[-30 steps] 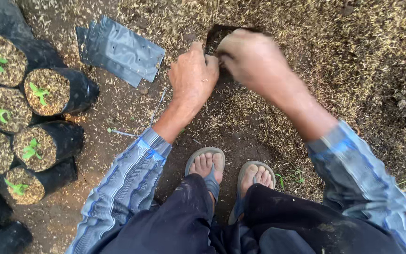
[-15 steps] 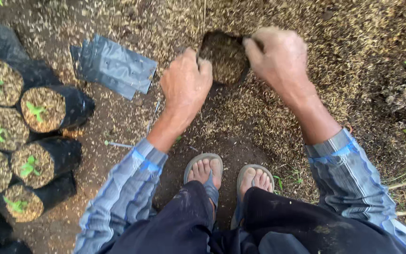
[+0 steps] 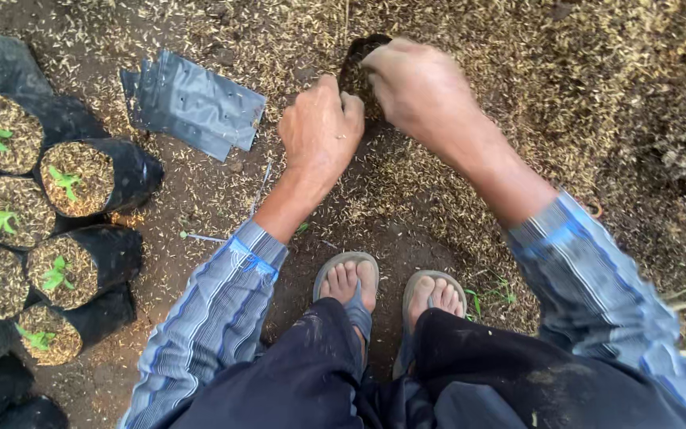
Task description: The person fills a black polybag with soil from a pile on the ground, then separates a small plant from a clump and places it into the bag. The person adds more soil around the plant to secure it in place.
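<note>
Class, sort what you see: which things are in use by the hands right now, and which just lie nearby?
In use:
- left hand
- right hand
- small black bag held between them
- husk and soil mix on the ground

Lying nearby:
- flat empty bags
- filled seedling bags
- sandals

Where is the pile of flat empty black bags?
In the head view, the stack of flat black bags lies on the ground at upper left, just left of the left hand and above the filled seedling bags.
</note>
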A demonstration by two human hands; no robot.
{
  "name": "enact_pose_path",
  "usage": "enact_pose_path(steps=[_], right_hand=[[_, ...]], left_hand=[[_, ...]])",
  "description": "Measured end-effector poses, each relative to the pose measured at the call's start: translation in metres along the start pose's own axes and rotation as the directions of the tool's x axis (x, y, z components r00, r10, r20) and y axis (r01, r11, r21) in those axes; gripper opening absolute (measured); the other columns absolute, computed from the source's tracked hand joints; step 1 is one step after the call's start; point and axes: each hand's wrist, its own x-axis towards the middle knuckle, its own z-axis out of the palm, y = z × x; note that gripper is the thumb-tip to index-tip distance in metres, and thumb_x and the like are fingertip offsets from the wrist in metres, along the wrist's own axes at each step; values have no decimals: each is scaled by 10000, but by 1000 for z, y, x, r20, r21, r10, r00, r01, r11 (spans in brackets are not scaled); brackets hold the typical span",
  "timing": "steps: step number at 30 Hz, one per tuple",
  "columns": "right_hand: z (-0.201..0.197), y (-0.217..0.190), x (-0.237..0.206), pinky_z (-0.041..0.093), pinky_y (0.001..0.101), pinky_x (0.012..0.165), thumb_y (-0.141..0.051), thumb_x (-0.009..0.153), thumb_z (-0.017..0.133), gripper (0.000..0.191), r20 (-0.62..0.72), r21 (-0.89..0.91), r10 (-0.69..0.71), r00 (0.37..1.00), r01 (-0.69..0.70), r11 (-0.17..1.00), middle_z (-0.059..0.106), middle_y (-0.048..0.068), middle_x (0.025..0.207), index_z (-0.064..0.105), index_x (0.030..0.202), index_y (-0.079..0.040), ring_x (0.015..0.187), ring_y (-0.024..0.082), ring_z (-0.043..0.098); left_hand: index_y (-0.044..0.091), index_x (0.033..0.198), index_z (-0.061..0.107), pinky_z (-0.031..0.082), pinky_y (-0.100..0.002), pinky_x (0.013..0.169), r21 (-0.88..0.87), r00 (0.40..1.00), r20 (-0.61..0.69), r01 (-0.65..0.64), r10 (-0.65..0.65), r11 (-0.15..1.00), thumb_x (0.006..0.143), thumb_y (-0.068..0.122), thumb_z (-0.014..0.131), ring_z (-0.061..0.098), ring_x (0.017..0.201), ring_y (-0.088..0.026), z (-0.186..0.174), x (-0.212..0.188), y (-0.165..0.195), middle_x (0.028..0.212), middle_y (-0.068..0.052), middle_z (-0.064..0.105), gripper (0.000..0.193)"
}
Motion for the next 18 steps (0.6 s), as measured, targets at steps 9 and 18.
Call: enact_pose_path(steps=[9, 18], right_hand=[[-45, 7, -93, 616, 349, 817, -75, 1111, 665, 148, -250, 172, 244, 937, -205, 963, 730, 152, 1109, 694, 1232, 4, 938, 257, 746], [32, -79, -389, 564, 387, 887, -109, 995, 670, 202, -411, 142, 615, 673, -619, 772, 684, 136, 1119, 693, 1194, -80, 1011, 307, 693]], left_hand=[[40, 859, 664, 473, -509, 602, -66, 994, -60, 87, -91, 994, 991, 476, 592, 657, 626, -342, -44, -21, -3, 693, -154, 695, 462], [89, 1094, 693, 539, -299, 602, -422, 999, -31, 0, -15, 907, 1027, 312, 642, 730, 737, -114, -183, -116, 33, 900, -33, 746, 238]])
